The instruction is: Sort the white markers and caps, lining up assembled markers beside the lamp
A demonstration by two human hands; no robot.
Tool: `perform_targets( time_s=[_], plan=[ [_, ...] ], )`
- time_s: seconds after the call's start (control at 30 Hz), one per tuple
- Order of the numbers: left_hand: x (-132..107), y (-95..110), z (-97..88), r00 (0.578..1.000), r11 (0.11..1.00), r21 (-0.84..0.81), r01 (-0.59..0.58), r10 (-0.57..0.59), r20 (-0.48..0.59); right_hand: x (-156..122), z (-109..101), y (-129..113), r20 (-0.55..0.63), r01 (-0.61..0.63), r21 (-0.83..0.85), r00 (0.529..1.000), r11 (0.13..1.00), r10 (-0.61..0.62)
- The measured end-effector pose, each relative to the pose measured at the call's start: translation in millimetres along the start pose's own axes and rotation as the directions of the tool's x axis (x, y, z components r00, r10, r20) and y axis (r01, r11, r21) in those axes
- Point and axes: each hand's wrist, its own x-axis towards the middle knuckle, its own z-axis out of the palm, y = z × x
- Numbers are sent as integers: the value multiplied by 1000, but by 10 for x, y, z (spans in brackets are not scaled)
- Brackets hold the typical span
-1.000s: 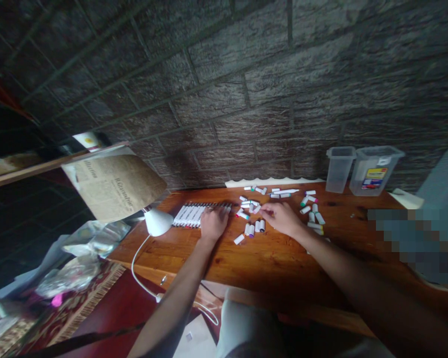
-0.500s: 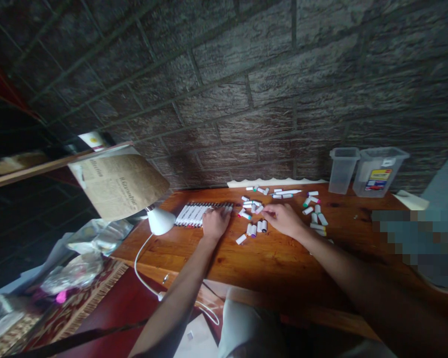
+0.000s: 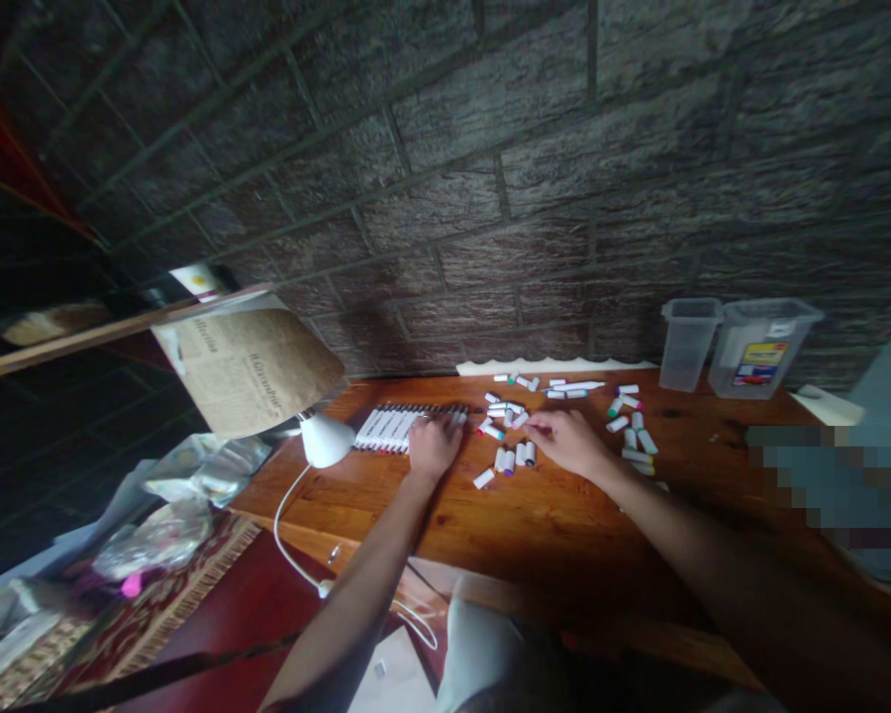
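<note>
A row of white markers (image 3: 387, 429) with dark ends lies side by side on the wooden desk. Across the right part of that row rests my left hand (image 3: 434, 448), fingers spread over the markers and hiding some of them. To the right are several loose white marker caps (image 3: 484, 478) with coloured ends. My right hand (image 3: 570, 441) is bent inward, thumb and fingertips together at the end of a pink-ended marker cap (image 3: 521, 420) among these pieces. Behind it, close to the wall, lies a slim white marker (image 3: 586, 386).
A white desk lamp (image 3: 327, 441) with a brown paper shade (image 3: 256, 371) stands left of the markers. Two clear plastic containers (image 3: 758, 349) stand at the back right by the brick wall (image 3: 460, 198). More caps (image 3: 638, 456) lie beyond my right wrist. A white cord (image 3: 286, 540) hangs off the desk.
The whole view has shifted slightly, so everything appears a little further right. Both hands keep nearly the same places over the desk, and the caps lie as before.
</note>
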Motion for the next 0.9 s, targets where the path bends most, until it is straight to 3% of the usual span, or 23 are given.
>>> perform_targets(
  time_s=[0.9],
  plan=[
    [-15,-21,23,999,997,72,21,-19,-37,6,24,32,0,2,13,1000,1000,-2]
  ],
)
